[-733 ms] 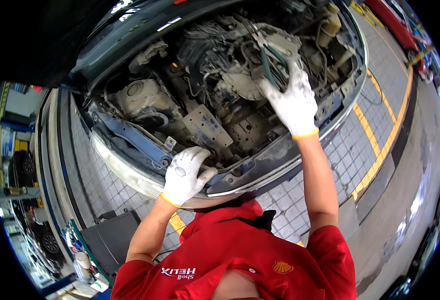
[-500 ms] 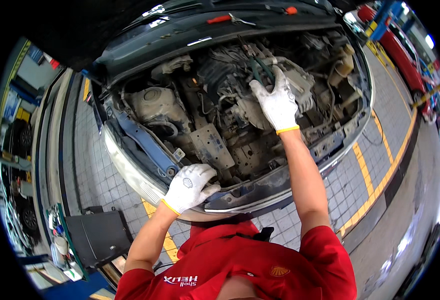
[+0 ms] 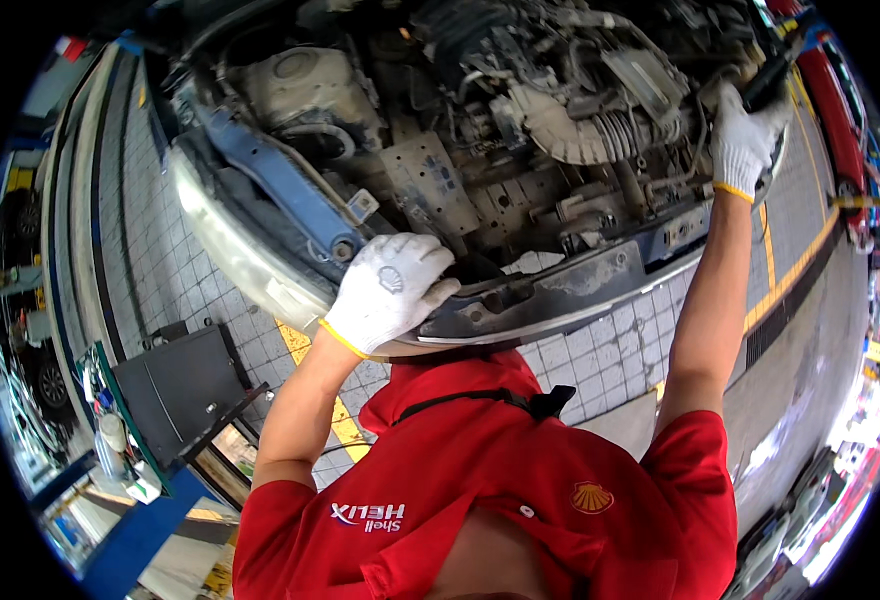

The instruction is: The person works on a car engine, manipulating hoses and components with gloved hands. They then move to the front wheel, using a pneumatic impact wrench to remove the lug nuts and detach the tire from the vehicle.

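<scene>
My left hand [image 3: 388, 288], in a white knit glove with a yellow cuff, leans on the car's front panel [image 3: 550, 298]. Its fingers curl over the inner edge beside a blue-grey bracket [image 3: 275, 180]. Out at the right side of the engine bay, my right hand [image 3: 743, 145] wears a matching glove. It is closed around dark-handled pliers [image 3: 766, 82], whose tip is hard to make out against the background. Between my hands lies the dusty engine bay, with a ribbed air intake hose [image 3: 600, 138] and a perforated metal tray [image 3: 430, 180].
A pale headlight edge [image 3: 225, 255] borders the bay on the left. On the tiled floor at lower left stand a dark panel [image 3: 182, 385] and a cart with bottles [image 3: 112, 430]. A red car [image 3: 828, 120] is parked beyond the right side.
My right hand has swung from the middle of the engine to the bay's right side, taking the pliers along. My left hand keeps its place on the front panel. The view has tipped nearer my body.
</scene>
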`<move>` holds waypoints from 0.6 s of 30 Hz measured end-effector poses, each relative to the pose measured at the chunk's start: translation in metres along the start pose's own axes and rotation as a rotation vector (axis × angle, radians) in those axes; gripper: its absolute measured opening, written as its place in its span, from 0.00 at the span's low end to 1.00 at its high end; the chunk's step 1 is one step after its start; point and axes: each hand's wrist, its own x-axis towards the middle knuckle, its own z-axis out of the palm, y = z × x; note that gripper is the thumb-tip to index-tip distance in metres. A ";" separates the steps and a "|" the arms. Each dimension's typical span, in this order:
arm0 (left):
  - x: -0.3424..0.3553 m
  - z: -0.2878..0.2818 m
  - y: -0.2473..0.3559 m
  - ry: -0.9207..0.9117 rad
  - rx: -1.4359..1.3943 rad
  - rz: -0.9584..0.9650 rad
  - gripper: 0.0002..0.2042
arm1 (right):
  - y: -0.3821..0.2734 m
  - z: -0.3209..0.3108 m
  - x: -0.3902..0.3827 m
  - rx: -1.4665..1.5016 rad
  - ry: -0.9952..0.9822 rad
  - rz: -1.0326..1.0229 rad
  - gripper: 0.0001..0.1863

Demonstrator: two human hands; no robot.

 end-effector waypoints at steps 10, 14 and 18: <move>0.123 0.081 0.026 -0.521 0.050 -0.028 0.09 | 0.203 -0.037 -0.066 -0.039 -0.175 0.234 0.35; 0.203 0.233 -0.024 -0.991 0.193 -0.204 0.13 | 0.191 -0.015 -0.085 0.088 -0.287 0.408 0.34; 0.212 0.381 -0.094 -1.056 0.238 -0.326 0.13 | 0.205 -0.010 -0.087 0.095 -0.240 0.361 0.35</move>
